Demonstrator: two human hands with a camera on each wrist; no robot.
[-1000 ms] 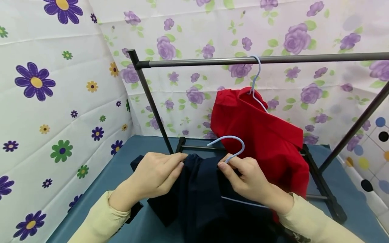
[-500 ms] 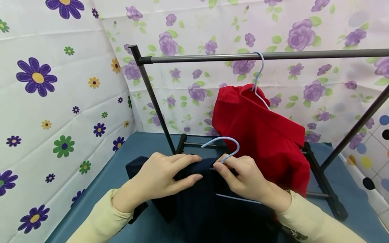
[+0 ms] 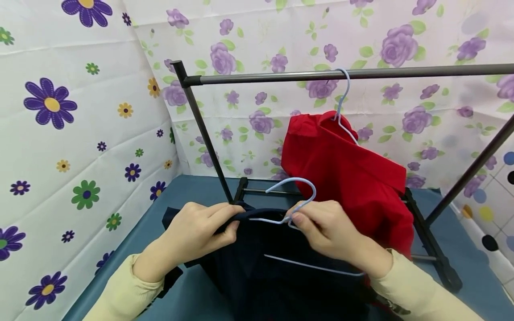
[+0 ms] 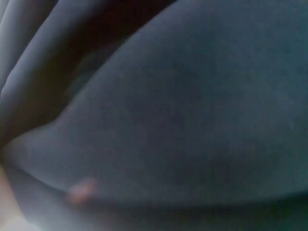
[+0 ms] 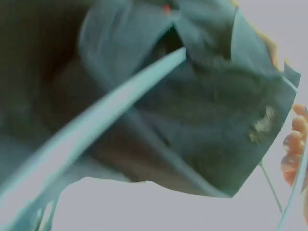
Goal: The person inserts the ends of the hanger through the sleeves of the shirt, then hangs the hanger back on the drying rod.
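A navy shirt (image 3: 257, 276) hangs bunched in front of me in the head view, with a light-blue hanger (image 3: 312, 191) partly inside it. My left hand (image 3: 201, 232) pinches the shirt's upper edge between thumb and fingers. At the base of the hanger's hook, my right hand (image 3: 331, 229) grips the hanger. One hanger shoulder shows under the lifted cloth, and the lower bar crosses the dark fabric. In the right wrist view the hanger's bar (image 5: 96, 120) runs into the shirt's opening, my right fingers at the edge. Blurred dark cloth (image 4: 183, 106) fills the left wrist view.
Behind my hands stands a dark metal clothes rack (image 3: 257, 77). A red shirt (image 3: 341, 174) hangs from its bar on another light-blue hanger (image 3: 344, 91), close to my right hand. A blue-grey surface (image 3: 176, 191) lies below, with flowered sheets behind and at the left.
My left hand slid right along the shirt's edge, then back left, pinching and lifting it. More of the hanger's shoulder and lower bar now shows. My right hand stays on the hanger.
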